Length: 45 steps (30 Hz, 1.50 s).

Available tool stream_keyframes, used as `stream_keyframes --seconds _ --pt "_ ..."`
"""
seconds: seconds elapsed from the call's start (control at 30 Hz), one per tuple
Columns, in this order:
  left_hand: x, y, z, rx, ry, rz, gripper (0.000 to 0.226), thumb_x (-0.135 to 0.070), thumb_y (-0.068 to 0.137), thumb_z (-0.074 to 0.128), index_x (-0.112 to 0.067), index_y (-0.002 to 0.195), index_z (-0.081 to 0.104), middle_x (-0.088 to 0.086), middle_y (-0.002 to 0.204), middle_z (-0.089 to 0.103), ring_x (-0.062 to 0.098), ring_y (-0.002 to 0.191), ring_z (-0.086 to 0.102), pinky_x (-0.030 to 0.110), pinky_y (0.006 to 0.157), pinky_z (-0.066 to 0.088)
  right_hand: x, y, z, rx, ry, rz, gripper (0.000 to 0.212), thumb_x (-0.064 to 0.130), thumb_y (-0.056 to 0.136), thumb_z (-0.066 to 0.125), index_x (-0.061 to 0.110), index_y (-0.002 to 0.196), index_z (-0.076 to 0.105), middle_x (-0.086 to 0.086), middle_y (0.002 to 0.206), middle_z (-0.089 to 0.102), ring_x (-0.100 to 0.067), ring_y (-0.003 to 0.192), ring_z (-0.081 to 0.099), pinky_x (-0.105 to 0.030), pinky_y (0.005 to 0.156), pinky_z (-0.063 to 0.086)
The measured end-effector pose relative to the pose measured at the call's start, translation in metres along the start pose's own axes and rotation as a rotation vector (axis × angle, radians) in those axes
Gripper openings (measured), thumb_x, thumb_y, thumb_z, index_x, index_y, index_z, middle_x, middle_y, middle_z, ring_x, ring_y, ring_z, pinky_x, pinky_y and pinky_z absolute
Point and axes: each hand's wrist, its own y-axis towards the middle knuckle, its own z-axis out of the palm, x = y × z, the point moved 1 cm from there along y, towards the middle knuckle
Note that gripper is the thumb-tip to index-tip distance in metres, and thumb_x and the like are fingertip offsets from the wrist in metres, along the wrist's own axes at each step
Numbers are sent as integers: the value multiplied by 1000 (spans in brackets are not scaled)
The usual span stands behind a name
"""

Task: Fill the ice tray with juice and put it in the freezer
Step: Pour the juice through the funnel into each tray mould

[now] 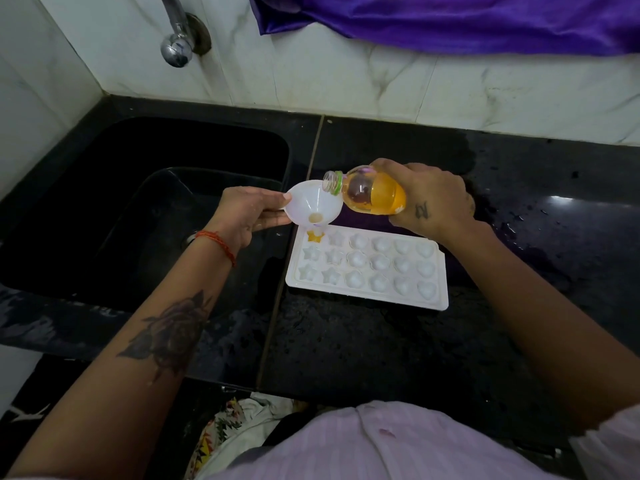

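Observation:
A white ice tray (437, 299) with star, round and heart cells lies on the black counter. Its far left star cell (316, 236) holds orange juice; the other cells look white. My left hand (246, 211) holds a white funnel (310, 202) by its rim, with the spout just above that filled cell. My right hand (427, 199) grips a small clear bottle of orange juice (375, 194), tipped on its side. The bottle's open mouth rests at the funnel's upper edge.
A black sink (104, 209) lies left of the tray, with a chrome tap (176, 46) on the marble wall above it. The wet black counter (554, 202) runs to the right. A purple cloth (467, 19) lies on the ledge at the back.

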Motion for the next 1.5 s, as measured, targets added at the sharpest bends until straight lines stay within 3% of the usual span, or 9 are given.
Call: stream_keyframes --seconds 0.23,0.43,0.67,0.9,1.17,1.37,1.5 --pt "-1 -2 15 42 -12 -9 5 0 79 71 2 80 66 14 82 70 16 59 72 21 52 56 -7 -11 -9 -19 16 28 78 30 71 76 35 137 35 -7 116 61 -31 103 58 -36 73 40" --pt "7 0 26 39 12 -29 6 1 78 72 2 79 67 14 78 70 17 58 72 19 49 55 -18 -17 -5 -6 -111 5 80 27 73 75 34 140 31 -9 125 58 -33 106 58 -32 69 33" --pt "12 4 28 47 50 -10 6 -1 77 74 0 77 68 13 78 72 19 61 73 21 52 56 -21 -22 -2 -32 -187 -14 79 18 70 77 30 137 37 -11 113 63 -33 94 61 -29 65 32" --pt "12 6 29 47 50 -23 5 -1 76 74 0 78 70 11 76 73 19 63 73 22 53 57 -21 -21 -4 -24 -201 -23 76 15 73 74 29 138 37 -11 113 63 -33 96 60 -31 69 38" --pt "11 7 29 27 56 -30 6 -2 76 74 0 80 70 10 74 73 18 63 73 20 50 55 -22 -19 -1 -19 -199 -11 79 19 70 77 31 137 37 -10 109 64 -32 91 61 -28 63 31" --pt "7 6 31 58 44 -22 7 -2 77 73 1 83 69 11 77 73 18 64 73 21 52 56 -27 -22 -2 -21 -99 30 78 27 71 75 35 137 34 -7 113 62 -32 99 60 -31 67 32" --pt "2 4 36 91 22 -9 6 -1 78 72 2 81 68 6 66 73 18 62 73 20 50 55 -30 -27 -8 -20 -50 73 79 30 71 76 36 138 34 -7 115 61 -32 102 58 -35 72 37"
